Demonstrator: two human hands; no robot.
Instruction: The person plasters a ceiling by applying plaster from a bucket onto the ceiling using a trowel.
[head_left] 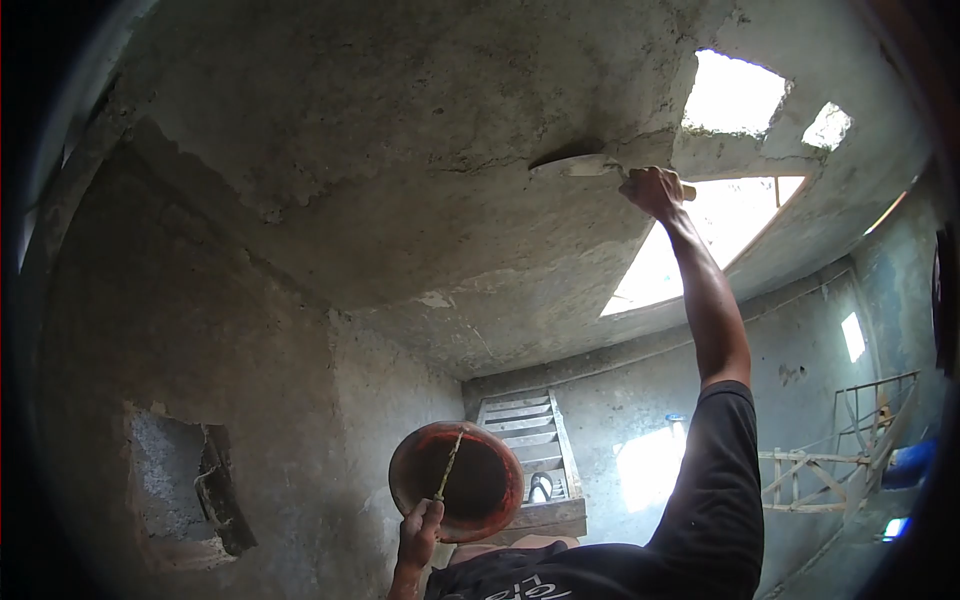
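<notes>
My right hand [655, 192] is raised at the end of a stretched arm, its fingers wrapped round the handle of a trowel [578, 166]. The trowel's blade lies against, or very close to, the rough grey plastered wall [430, 180]. Low in the view, my left hand [418, 532] is closed on the thin, yellowish, rope-like handle [452, 466] of a round reddish bucket [402, 468]. The bucket's mouth faces me; its inside is dark, and I cannot make out what it holds.
A bright window opening [690, 245] lies beside my right forearm, with a ragged hole [735, 92] near it. Wooden slats like a ladder [525, 425] stand behind the bucket. A metal frame [810, 470] stands at right, and a broken-edged recess [175, 480] is at left.
</notes>
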